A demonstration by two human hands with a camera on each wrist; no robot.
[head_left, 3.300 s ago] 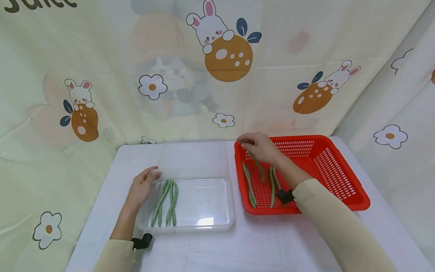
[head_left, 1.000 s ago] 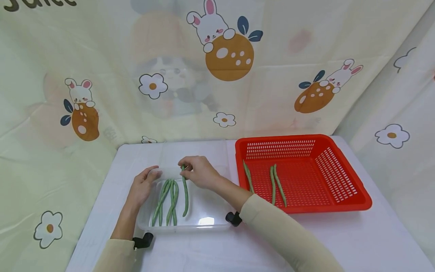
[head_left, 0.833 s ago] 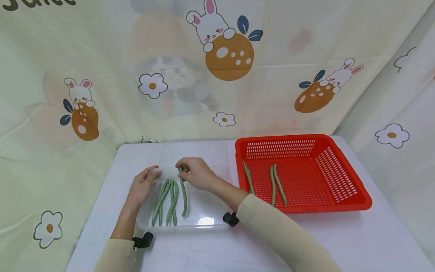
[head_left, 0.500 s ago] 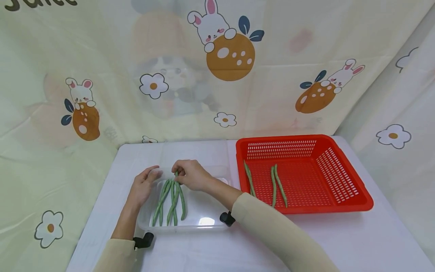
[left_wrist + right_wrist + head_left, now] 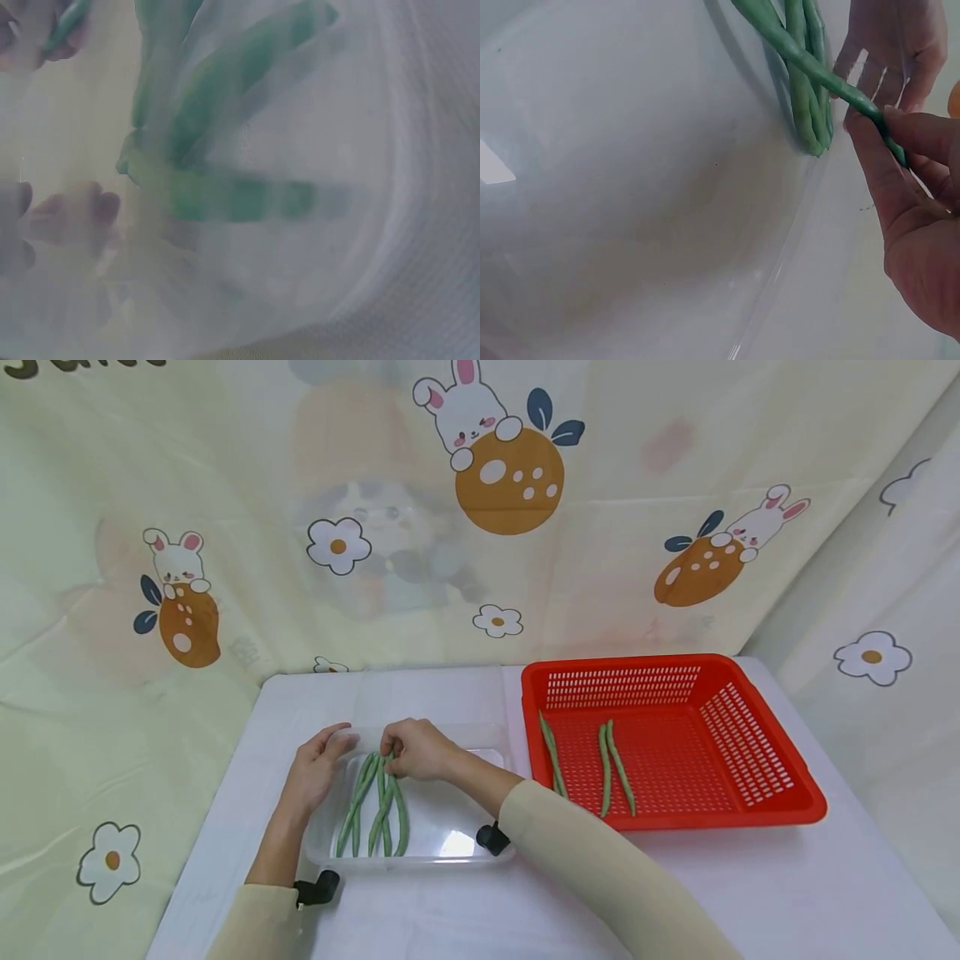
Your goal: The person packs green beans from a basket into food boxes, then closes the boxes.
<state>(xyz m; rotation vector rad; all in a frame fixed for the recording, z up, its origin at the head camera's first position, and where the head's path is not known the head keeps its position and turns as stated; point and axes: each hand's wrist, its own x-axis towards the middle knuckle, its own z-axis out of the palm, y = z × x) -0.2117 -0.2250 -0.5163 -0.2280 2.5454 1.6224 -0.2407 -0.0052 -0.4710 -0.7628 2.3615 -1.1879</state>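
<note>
In the head view, my right hand [image 5: 420,749] pinches the upper end of a green bean [image 5: 403,827] between thumb and fingers, over a clear plastic box [image 5: 457,802]. The bean slants down beside several other green beans [image 5: 356,810] lying in the box's left part. The right wrist view shows the pinched bean [image 5: 817,71] crossing above the others [image 5: 806,112]. My left hand [image 5: 313,772] rests against the box's far left corner, fingers fairly straight. Through the cloudy plastic, the left wrist view shows blurred beans [image 5: 240,199] and fingertips.
A red plastic basket [image 5: 675,760] stands right of the box, with several green beans [image 5: 618,768] along its left side. A white cloth covers the table [image 5: 555,902]. A printed curtain [image 5: 600,568] hangs behind it.
My right hand took a bean from the red basket and carried it left over the box. Lately it has lowered and shifted the bean left beside the others. My left hand has stayed put.
</note>
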